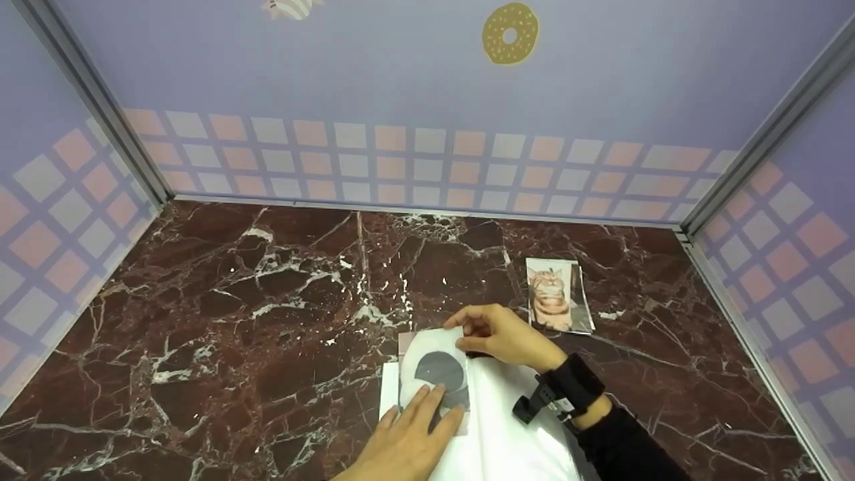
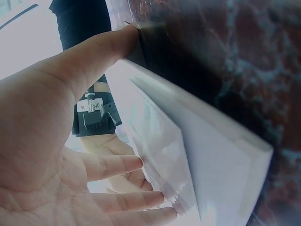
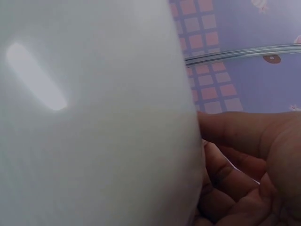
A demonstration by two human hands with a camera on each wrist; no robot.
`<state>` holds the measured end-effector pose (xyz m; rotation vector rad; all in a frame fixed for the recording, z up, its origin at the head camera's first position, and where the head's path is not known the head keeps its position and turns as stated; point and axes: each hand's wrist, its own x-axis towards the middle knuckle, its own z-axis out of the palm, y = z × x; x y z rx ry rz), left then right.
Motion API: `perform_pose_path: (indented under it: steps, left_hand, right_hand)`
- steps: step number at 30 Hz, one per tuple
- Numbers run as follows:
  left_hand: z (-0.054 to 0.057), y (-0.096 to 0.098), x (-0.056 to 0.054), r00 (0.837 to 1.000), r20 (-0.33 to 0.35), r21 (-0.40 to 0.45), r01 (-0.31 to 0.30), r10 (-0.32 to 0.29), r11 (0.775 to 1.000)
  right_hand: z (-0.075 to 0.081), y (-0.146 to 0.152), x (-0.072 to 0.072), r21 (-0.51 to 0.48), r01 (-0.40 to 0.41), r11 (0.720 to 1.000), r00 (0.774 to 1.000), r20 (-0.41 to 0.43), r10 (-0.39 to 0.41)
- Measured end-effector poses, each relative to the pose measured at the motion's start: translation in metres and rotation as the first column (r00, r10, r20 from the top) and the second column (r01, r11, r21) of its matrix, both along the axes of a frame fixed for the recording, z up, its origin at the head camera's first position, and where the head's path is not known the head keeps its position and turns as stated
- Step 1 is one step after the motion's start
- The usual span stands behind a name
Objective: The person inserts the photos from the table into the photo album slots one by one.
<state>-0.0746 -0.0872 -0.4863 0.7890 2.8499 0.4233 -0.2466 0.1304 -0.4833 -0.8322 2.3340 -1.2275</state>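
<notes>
A white photo album (image 1: 389,394) lies open at the bottom centre of the head view. On its left page is a photo (image 1: 439,369) with a dark round shape on white, its top end extending past the page's upper edge. My left hand (image 1: 411,437) rests on the lower part of the photo with fingers spread. At the photo's upper right corner, my right hand (image 1: 504,336) pinches with thumb and index finger. In the right wrist view a white page (image 3: 99,141) fills the left side and hides the fingertips. The left wrist view shows my fingertips (image 2: 157,197) against a clear sleeve (image 2: 162,150).
A small stack of photos (image 1: 558,297), a cat picture on top, lies to the right beyond my right hand. Dark red marble tabletop (image 1: 234,334) surrounds the album. Purple checkered panels (image 1: 414,160) wall in the back and both sides.
</notes>
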Motion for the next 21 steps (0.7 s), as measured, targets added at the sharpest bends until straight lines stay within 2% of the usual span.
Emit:
perform_pose_path:
  steps: [5,10,15,18,21]
  left_hand:
    - [0.000,0.003,0.004,0.998,-0.066,-0.044,-0.009,0.007,0.999]
    - [0.002,0.008,0.012,0.992,-0.122,-0.092,0.021,-0.032,0.996]
    - [0.003,0.008,0.014,0.977,-0.206,-0.096,0.036,-0.056,0.995]
    - [0.003,0.008,0.014,0.973,-0.226,-0.091,0.034,-0.054,0.995]
    - [0.003,0.007,0.014,0.976,-0.214,-0.086,0.032,-0.050,0.996]
  right_hand:
    - [0.000,0.001,0.001,-0.001,0.009,1.000,1.000,0.004,-0.009]
    - [0.000,0.002,0.001,-0.005,0.020,1.000,1.000,0.008,-0.020]
    - [0.002,0.002,0.002,-0.002,0.023,1.000,1.000,0.012,-0.023]
    - [0.003,0.002,0.002,0.002,0.019,1.000,1.000,0.009,-0.019]
    - [0.004,0.002,0.002,0.018,0.013,1.000,1.000,0.000,-0.013]
